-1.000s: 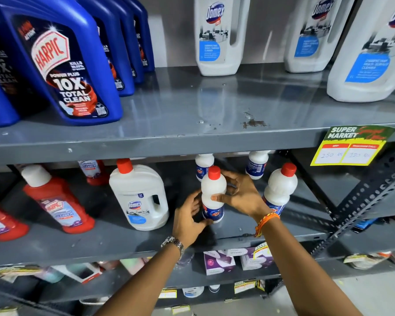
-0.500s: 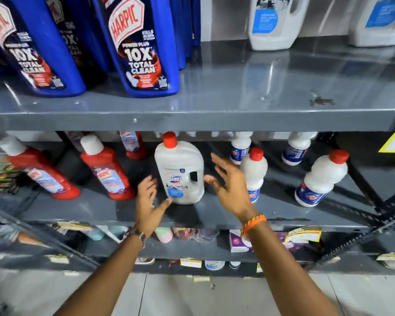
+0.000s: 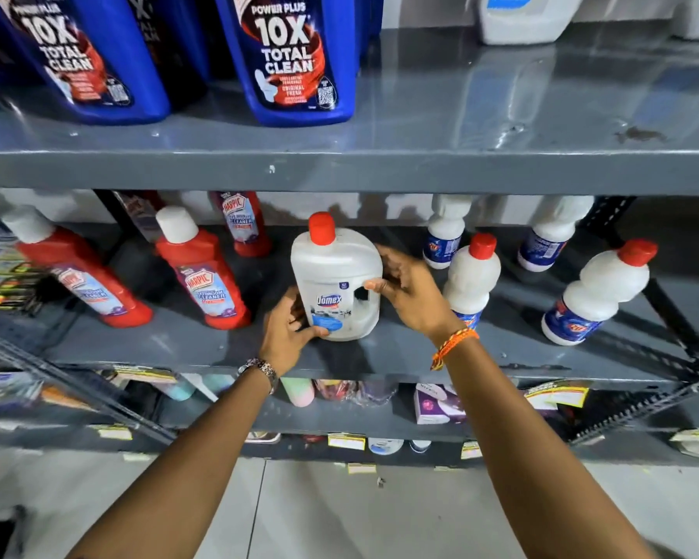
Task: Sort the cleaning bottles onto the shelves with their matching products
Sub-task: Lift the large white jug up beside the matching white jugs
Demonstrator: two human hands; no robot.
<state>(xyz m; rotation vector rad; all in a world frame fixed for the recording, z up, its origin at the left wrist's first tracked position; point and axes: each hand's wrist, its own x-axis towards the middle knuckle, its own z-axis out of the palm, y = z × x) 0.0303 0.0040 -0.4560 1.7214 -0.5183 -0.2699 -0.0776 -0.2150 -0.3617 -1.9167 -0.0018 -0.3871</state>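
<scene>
A white Domex jug [image 3: 333,272] with a red cap stands upright on the middle grey shelf [image 3: 202,349]. My left hand [image 3: 287,330] grips its lower left corner. My right hand [image 3: 410,292] wraps its right side at the handle hole. Red Harpic bottles [image 3: 202,276] stand to the left of the jug. Small white bottles with red caps [image 3: 471,280] stand to its right. Large white Domex jugs [image 3: 525,18] stand on the upper shelf at the right, beside blue Harpic bottles [image 3: 295,58].
The upper shelf [image 3: 461,115] has bare surface between the blue bottles and the white jugs. A slanted metal brace [image 3: 662,312] crosses the middle shelf at the right. Lower shelves hold small boxes [image 3: 432,405] and price tags. Pale floor tiles lie below.
Both hands left the small red-capped white bottle, moved left and closed on the Domex jug. The view shifted left and down.
</scene>
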